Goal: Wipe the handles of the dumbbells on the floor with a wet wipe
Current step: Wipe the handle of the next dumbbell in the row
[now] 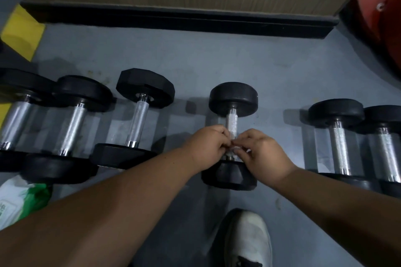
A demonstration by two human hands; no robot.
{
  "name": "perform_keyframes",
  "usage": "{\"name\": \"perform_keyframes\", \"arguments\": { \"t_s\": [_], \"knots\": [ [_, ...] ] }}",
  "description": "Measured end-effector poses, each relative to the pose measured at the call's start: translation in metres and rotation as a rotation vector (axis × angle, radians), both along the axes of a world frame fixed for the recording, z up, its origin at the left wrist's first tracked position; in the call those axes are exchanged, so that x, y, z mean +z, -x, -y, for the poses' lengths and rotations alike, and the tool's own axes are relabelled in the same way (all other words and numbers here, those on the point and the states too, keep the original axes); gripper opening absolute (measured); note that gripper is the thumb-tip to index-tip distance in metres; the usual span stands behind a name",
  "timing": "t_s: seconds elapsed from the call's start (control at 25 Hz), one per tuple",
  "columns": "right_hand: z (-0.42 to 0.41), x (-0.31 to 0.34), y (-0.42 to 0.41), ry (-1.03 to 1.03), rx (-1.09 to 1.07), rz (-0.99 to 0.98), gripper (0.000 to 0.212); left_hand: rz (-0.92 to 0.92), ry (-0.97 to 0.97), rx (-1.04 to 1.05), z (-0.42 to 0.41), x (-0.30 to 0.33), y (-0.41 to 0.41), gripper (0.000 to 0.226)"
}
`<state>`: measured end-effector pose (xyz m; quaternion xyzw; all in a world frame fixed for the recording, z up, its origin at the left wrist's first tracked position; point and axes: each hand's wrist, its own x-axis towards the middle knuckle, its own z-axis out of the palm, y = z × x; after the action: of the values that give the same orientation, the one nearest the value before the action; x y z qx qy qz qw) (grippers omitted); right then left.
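Observation:
Several black dumbbells with chrome handles lie in a row on the grey floor. The middle dumbbell (233, 97) lies straight ahead of me. A wet wipe (232, 124) is wrapped around its handle. My left hand (206, 147) and my right hand (263, 154) meet over the near part of that handle, both pinching the wipe between their fingertips. The near end of the handle is hidden by my fingers. To the left lies a hexagonal dumbbell (138, 123), with two bigger ones beyond it. Two more dumbbells (339, 147) lie at the right.
A white and green wipe packet (19, 201) lies on the floor at the lower left. My white shoe (247, 238) stands just behind the middle dumbbell. A wooden panel with a black base (173, 19) runs along the back. Something red (382, 28) stands at the upper right.

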<state>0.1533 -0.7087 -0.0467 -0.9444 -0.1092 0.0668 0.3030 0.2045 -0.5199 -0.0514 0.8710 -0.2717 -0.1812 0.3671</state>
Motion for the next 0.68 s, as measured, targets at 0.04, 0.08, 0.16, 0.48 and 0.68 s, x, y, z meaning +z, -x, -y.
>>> {"name": "perform_keyframes", "arguments": {
  "t_s": [0.04, 0.08, 0.16, 0.48, 0.68],
  "knots": [
    [0.0, 0.001, -0.006, -0.011, 0.024, -0.016, 0.013, -0.029, -0.007, 0.03, -0.001, -0.001, 0.002, 0.017],
    [0.001, 0.002, -0.011, -0.02, 0.048, -0.038, 0.006, -0.065, -0.001, 0.091, -0.003, -0.001, 0.006, 0.019],
    [0.002, 0.001, -0.019, -0.017, 0.097, -0.056, 0.008, -0.143, 0.056, 0.305, -0.002, 0.002, 0.02, 0.024],
    [-0.007, -0.015, -0.055, 0.01, 0.122, 0.139, 0.011, -0.463, -0.028, 1.134, 0.059, 0.023, 0.068, 0.042],
    [-0.001, -0.029, -0.039, 0.003, 0.157, 0.21, 0.01, -0.519, -0.174, 1.293, 0.076, 0.026, 0.065, 0.043]
  ]
}}
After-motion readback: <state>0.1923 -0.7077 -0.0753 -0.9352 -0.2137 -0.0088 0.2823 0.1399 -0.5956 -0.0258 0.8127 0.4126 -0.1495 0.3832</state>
